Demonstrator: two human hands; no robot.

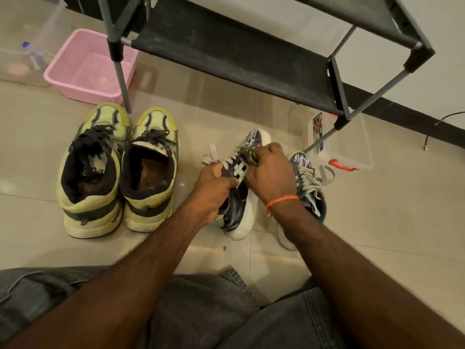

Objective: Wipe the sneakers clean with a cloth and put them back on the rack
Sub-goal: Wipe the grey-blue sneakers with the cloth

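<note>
Only partly legible print I can make out: "Z" on the tongue label of the right yellow sneaker (151,170), left of the grip.

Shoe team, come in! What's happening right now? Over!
Left hand grips navy white-soled sneaker. Right hand rubs crumpled cloth on it. Black rack shelf holds no shoes.

Single head cam, steep downward look, close over both hands; floor (377,222) and rack (226,54) beyond fingers.

navy sneaker (236,197) in 2 hands
</note>
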